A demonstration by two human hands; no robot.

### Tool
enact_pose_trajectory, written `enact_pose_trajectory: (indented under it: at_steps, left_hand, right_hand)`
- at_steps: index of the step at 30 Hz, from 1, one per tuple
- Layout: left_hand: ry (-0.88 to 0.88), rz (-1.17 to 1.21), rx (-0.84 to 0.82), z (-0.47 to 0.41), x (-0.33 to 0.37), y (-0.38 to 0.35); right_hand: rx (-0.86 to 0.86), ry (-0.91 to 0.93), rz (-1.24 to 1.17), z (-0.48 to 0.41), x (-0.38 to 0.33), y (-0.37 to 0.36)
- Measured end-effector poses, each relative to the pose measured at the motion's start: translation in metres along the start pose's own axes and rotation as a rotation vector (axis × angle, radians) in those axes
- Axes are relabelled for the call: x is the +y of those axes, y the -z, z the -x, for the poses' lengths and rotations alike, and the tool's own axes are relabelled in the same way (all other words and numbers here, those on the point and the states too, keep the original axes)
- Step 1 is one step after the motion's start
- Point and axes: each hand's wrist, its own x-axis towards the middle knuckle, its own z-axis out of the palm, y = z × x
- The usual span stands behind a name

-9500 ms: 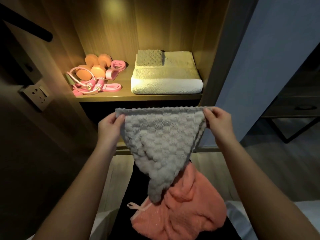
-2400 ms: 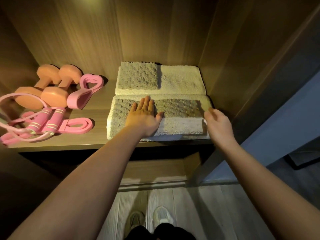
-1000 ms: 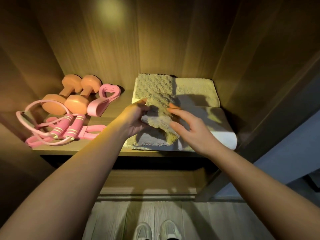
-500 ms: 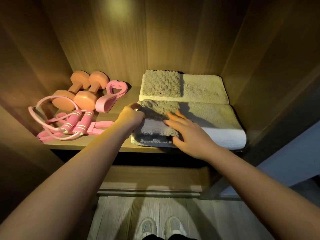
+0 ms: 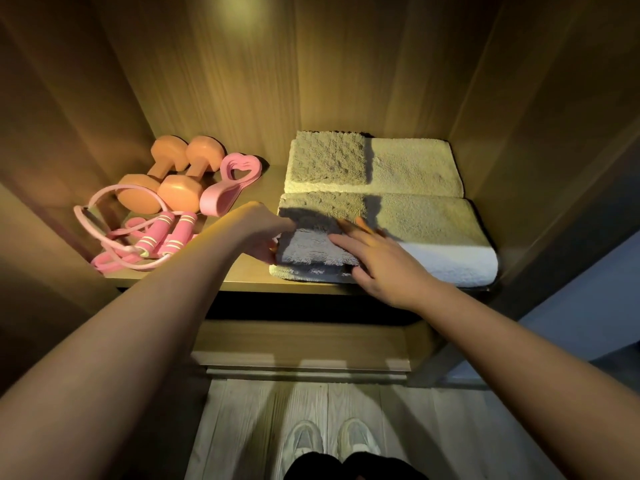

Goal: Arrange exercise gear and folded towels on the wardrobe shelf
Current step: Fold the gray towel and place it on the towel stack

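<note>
A folded grey towel [image 5: 311, 249] lies at the front left of the white towel [image 5: 450, 261] on the wardrobe shelf [image 5: 242, 275]. My left hand [image 5: 265, 233] grips the grey towel's left edge; its fingertips are lost in shadow. My right hand [image 5: 377, 261] lies flat on that towel's right part, fingers straight. A second grey towel [image 5: 329, 157] sits behind on a cream towel [image 5: 412, 164]. On the shelf's left are two orange dumbbells [image 5: 162, 181], a pink heart-shaped grip [image 5: 235, 181], a pink jump rope [image 5: 152, 237] and a pink band [image 5: 104, 263].
Wooden wardrobe walls close the shelf on the left, back and right [image 5: 519, 150]. A lower ledge [image 5: 304, 355] runs beneath the shelf. My shoes [image 5: 329, 441] stand on the pale plank floor below.
The grey towel, spread wide across the white towel's front earlier, has been folded over to the left half. Both hands have settled on it, the right one now pressing flat.
</note>
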Motion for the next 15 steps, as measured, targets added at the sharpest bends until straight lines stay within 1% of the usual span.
enact_pose_trajectory:
  at_steps: [5,8,11,15]
  left_hand:
    - [0.027,0.008,-0.03,0.004,-0.001,-0.006]
    - [0.049,-0.025,-0.151,0.008,-0.004,-0.006]
    - [0.124,0.155,-0.232,0.016,-0.007,-0.009]
    - [0.135,0.407,-0.243,0.015,-0.001,-0.01]
  right_hand:
    - [0.022,0.002,-0.016,0.003,0.002,-0.006]
    - [0.041,-0.004,-0.033,0.002,0.002,-0.008]
    - [0.043,-0.001,-0.024,0.001,0.003,-0.009]
    - [0.054,0.013,-0.029,0.002,0.005,-0.011]
